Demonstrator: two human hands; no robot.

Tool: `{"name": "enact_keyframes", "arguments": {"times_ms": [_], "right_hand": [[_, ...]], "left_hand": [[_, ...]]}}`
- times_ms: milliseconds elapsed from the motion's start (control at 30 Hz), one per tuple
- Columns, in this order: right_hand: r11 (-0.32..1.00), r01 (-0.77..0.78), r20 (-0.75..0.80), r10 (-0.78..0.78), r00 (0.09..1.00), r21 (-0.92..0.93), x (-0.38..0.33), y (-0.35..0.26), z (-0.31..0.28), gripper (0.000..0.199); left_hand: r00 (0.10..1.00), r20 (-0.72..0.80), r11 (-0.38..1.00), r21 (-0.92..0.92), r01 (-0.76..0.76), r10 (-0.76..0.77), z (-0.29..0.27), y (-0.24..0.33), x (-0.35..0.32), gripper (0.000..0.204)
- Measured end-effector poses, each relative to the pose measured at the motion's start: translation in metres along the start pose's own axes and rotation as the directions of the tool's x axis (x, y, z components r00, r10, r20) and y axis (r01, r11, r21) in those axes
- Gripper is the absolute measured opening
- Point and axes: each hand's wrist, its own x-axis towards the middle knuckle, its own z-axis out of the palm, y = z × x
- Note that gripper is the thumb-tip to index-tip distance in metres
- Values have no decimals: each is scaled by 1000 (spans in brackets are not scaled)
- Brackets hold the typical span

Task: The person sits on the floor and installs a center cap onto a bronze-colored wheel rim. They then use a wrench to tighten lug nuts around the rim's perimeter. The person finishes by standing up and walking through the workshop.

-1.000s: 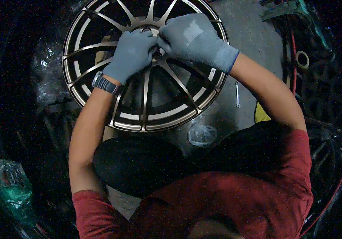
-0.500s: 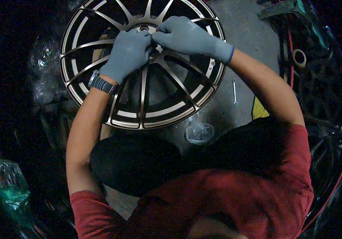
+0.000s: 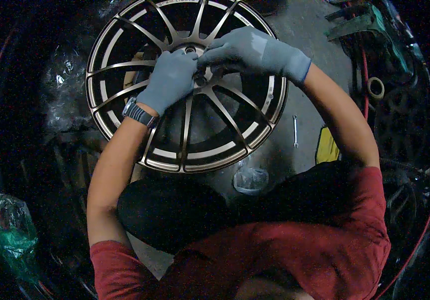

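A bronze multi-spoke alloy wheel (image 3: 214, 163) lies face up in front of me, with a dark open centre and lug holes at its hub. My left hand (image 3: 171, 77), in a grey work glove and with a watch at the wrist, rests at the left of the hub. Its fingers are curled inward. From the right, my right hand (image 3: 255, 52), also gloved in grey, reaches over the spokes, its fingertips drawn together at the hub close to the left fingers. Whatever lies between the fingertips is hidden by the gloves.
A combination wrench (image 3: 295, 131) lies on the grey floor right of the wheel. Near my knees sits a clear plastic bag (image 3: 250, 180). A yellow item (image 3: 328, 146), a tape roll (image 3: 375, 88) and a red hose (image 3: 365, 70) are farther right. Plastic-wrapped green material (image 3: 17, 235) is at left.
The wheel and both hands sit slightly lower and farther right in the picture. My right hand is tilted a little differently, fingers still at the hub; the left keeps its place there.
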Motion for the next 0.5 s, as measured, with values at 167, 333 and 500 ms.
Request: {"name": "enact_keyframes", "arguments": {"times_ms": [167, 333, 500], "right_hand": [[995, 103, -61, -104, 993, -14, 4, 2, 5, 46], [990, 144, -91, -143, 986, -1, 10, 4, 15, 49], [998, 6, -170, -15, 985, -57, 7, -1, 27, 34]], "left_hand": [[999, -36, 996, -80, -39, 37, 4, -3, 2, 19], [991, -97, 995, -46, -91, 87, 7, -9, 4, 15], [994, -39, 994, 28, -105, 106, 9, -14, 6, 12]]}}
